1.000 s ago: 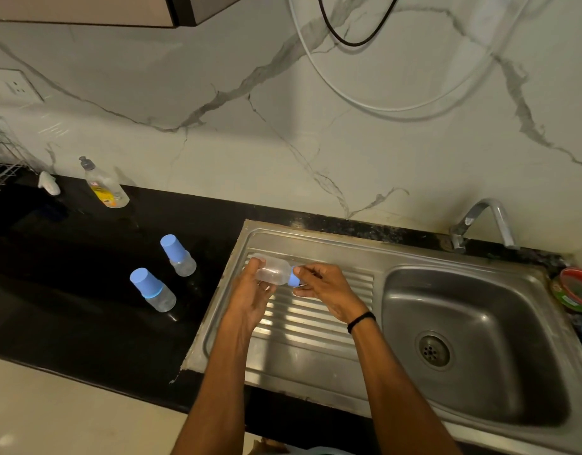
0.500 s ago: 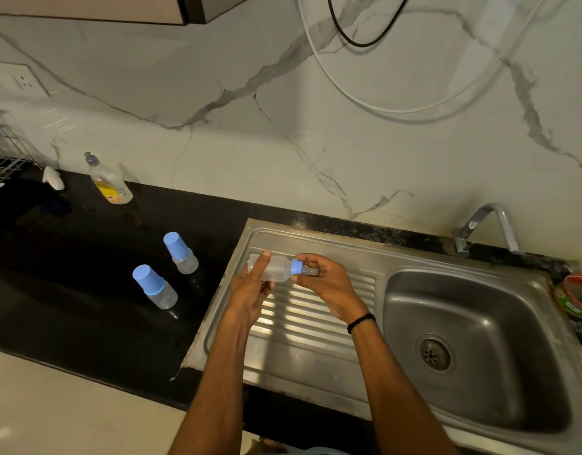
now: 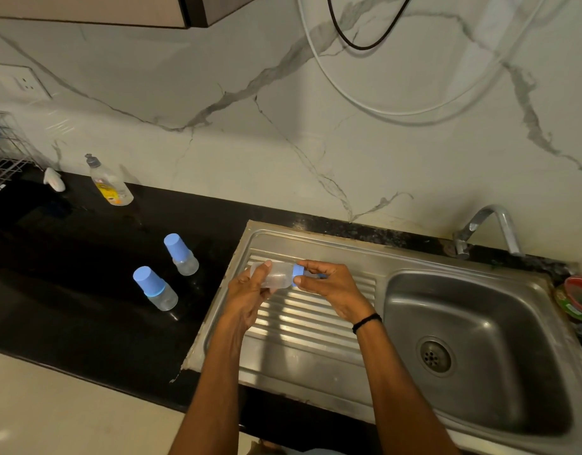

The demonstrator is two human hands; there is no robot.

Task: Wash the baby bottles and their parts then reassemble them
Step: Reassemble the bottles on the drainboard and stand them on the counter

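A clear baby bottle (image 3: 278, 274) lies sideways in the air over the sink's ribbed drainboard (image 3: 302, 320). My left hand (image 3: 248, 295) grips its body. My right hand (image 3: 332, 285) pinches the blue collar (image 3: 297, 273) at the bottle's neck; the nipple is mostly hidden under my fingers. Two more clear baby bottles with blue caps stand on the black counter to the left, one nearer (image 3: 155, 288) and one farther back (image 3: 181, 254).
The steel sink basin (image 3: 473, 336) with its drain is at the right, the tap (image 3: 486, 229) behind it. A dish-soap bottle (image 3: 109, 182) stands by the marble wall. A wire rack (image 3: 3, 152) is at far left, a round container (image 3: 580, 298) at far right.
The bottle has turned so the blue collar shows between my hands. My right hand's fingers have shifted around the collar. The view moved slightly closer.
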